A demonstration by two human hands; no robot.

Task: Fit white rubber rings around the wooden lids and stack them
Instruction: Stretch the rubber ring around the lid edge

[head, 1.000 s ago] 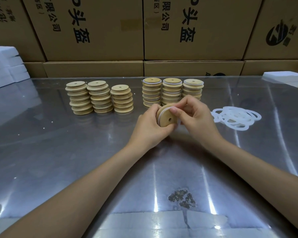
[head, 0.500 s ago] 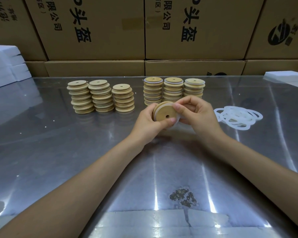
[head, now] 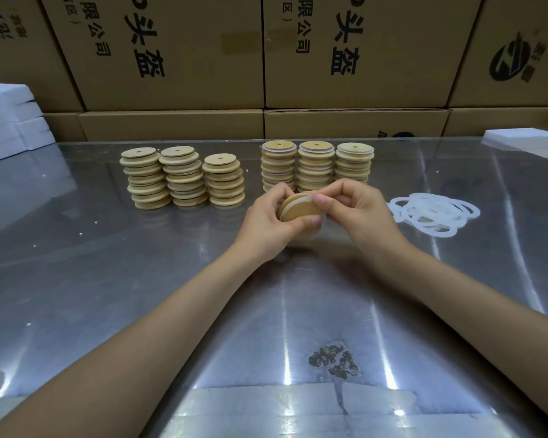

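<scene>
White rubber ring (head: 293, 201) now hugs more of the round wooden lid (head: 301, 210) – tipped flatter since, gripped by my left hand (head: 266, 226), right hand (head: 358, 210) pinching its rim – nearly ready for stacking

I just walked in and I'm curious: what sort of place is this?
Probably a small factory or warehouse packing bench. Printed cartons are stacked along the back, wooden lids stand in neat stacks on a metal table, and loose white rings wait in a pile for fitting by hand.

Tilted wooden lid (head: 299, 210) wearing white ring (head: 285, 207), above table.
</scene>
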